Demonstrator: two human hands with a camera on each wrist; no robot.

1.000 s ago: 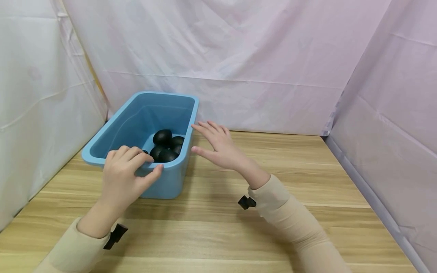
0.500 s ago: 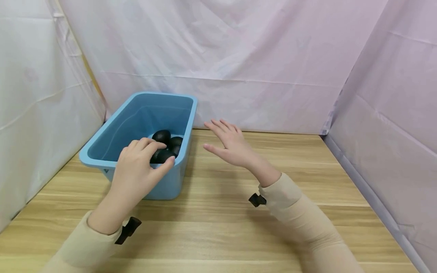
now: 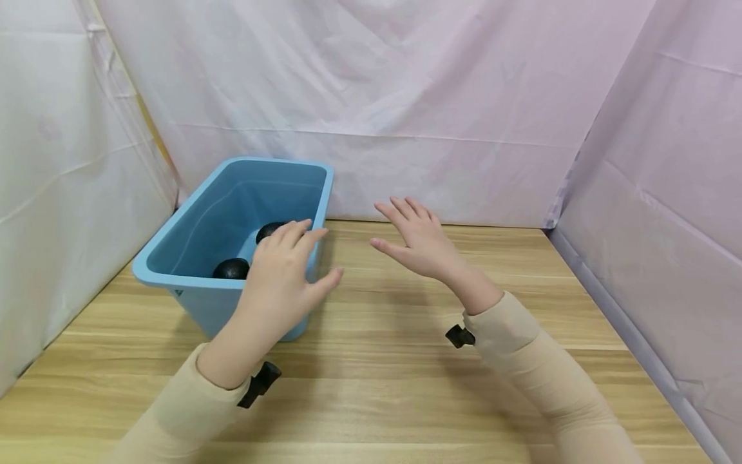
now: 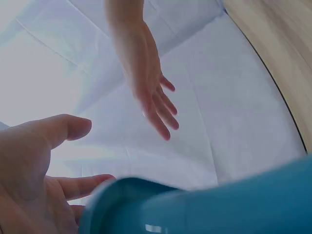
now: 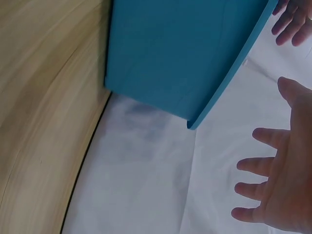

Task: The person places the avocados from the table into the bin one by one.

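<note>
A blue plastic bin [image 3: 232,212] sits at about ten o'clock on the wooden worktop [image 3: 406,361], close against the white sheet [image 3: 69,193] on the left, with its long axis running from seven o'clock toward one o'clock and its open mouth facing up. Inside lie several black rounded pieces [image 3: 230,269], gathered toward the near end, one partly hidden behind the left hand. The bin looks stiff and light, with smooth, probably slippery walls; its rolled rim [image 3: 185,282] seems the surest place to take hold, ideally one hand on each long side, since the loose pieces would likely roll if it tips. The left hand [image 3: 284,277] hovers over the bin's near right corner, fingers straight and spread, holding nothing; whether it touches the rim cannot be told. Further right, at about twelve o'clock, the right hand [image 3: 420,241] floats above the worktop, well apart from the bin, fingers straight and loosely fanned, empty too. Pale pink sheeting [image 3: 464,96] closes the back and right.
</note>
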